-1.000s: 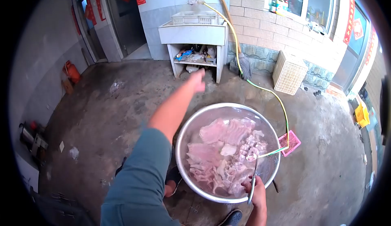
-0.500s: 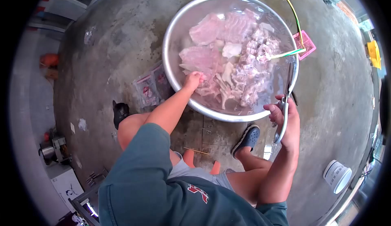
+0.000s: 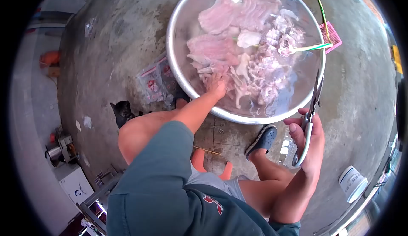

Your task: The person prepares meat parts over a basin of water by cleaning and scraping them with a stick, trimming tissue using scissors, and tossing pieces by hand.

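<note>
Inside the basin [image 3: 255, 120], a strip of open water [image 3: 297, 82] runs between the meat [image 3: 219, 49] and the right wall — a way in, though the hose [image 3: 319, 47] crosses its far end and the scissors [image 3: 315, 102] in the right hand [image 3: 313, 138] overlap the rim there. The left hand [image 3: 217, 86] fills the near left. Outside, a plastic bag [image 3: 154, 85] crowds the basin's left side; bare floor [image 3: 359, 104] spreads right, toward the bucket [image 3: 353, 184].

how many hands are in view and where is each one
2: the left hand reaches into the metal basin at the meat; the right hand holds scissors just outside the rim. Neither is fully hidden.
</note>
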